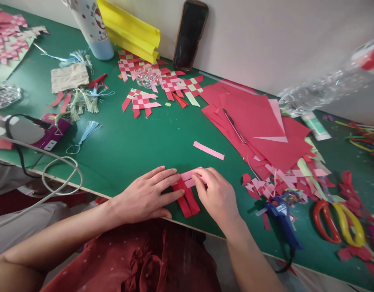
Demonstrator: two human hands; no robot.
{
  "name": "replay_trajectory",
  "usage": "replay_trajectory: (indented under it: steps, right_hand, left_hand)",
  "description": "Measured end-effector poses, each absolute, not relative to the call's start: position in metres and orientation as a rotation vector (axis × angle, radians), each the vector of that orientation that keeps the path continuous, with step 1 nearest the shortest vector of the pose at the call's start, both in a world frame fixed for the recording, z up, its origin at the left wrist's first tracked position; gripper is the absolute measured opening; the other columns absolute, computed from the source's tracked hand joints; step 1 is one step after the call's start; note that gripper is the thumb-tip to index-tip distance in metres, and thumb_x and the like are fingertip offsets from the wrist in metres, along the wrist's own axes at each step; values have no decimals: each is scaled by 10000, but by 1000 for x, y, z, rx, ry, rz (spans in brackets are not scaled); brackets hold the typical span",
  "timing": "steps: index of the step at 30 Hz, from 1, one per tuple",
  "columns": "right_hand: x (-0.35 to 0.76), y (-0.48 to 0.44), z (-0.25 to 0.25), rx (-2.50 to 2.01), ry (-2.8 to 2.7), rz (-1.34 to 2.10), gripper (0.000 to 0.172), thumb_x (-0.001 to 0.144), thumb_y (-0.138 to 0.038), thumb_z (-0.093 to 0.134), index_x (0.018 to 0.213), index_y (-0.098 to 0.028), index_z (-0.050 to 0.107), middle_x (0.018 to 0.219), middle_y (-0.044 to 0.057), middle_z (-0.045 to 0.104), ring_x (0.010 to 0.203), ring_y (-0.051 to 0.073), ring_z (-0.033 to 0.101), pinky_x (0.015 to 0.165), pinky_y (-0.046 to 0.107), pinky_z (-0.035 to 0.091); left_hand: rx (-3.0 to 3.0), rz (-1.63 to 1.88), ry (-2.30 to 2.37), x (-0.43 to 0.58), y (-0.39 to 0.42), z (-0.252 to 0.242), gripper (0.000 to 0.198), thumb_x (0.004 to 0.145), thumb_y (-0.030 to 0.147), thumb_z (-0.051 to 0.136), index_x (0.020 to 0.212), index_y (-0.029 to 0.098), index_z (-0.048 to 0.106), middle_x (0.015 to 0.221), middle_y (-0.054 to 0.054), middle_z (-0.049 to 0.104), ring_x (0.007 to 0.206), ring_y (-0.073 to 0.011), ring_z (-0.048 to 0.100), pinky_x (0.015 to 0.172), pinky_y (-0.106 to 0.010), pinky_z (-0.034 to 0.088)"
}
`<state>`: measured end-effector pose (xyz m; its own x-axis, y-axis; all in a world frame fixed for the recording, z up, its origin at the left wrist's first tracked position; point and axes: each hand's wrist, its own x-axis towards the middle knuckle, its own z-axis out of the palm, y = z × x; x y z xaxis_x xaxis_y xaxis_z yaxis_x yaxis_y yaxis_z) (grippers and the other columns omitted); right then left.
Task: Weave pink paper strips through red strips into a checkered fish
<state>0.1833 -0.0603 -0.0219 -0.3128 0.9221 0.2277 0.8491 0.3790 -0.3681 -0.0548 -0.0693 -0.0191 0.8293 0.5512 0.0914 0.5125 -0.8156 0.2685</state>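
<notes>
My left hand [153, 192] lies with its fingers stretched out, the fingertips resting on the edge of some red paper strips [187, 202] near the table's front edge. My right hand [219, 194] pinches a pink paper strip [190, 173] between thumb and fingers, where it crosses the red ones. The strips partly overlap, and my fingers hide some of the crossing. Just beyond my hands a loose pink strip [209, 150] lies flat on the green table [138, 146].
Red paper sheets [250, 117] with a pen [233, 125] lie right of centre, with paper scraps [272, 182] before them. A blue glue gun [282, 221] and scissors [339, 223] are at right. Woven paper fish [141, 101], a phone [190, 34] and a bottle [94, 30] stand or lie behind.
</notes>
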Motion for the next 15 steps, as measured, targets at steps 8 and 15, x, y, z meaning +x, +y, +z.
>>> replay_trajectory:
  steps: [8, 15]
  right_hand:
    - [183, -59, -28, -1504, -2223, 180, 164, 996, -250, 489, 992, -190, 642, 883, 40, 694, 801, 168, 662, 727, 274, 485]
    - [185, -71, -12, -1418, -2158, 81, 162, 941, -200, 565, 1043, -191, 690, 1052, 103, 673, 986, 232, 581, 882, 383, 497]
  left_hand:
    - [2743, 322, 758, -61, -66, -27, 528, 937, 584, 503, 1392, 316, 521, 1520, -115, 426, 1433, -313, 360, 1167, -532, 303]
    - [2742, 330, 741, -64, -67, -24, 503, 932, 509, 570, 1391, 308, 525, 1528, -144, 396, 1450, -343, 318, 1148, -551, 335]
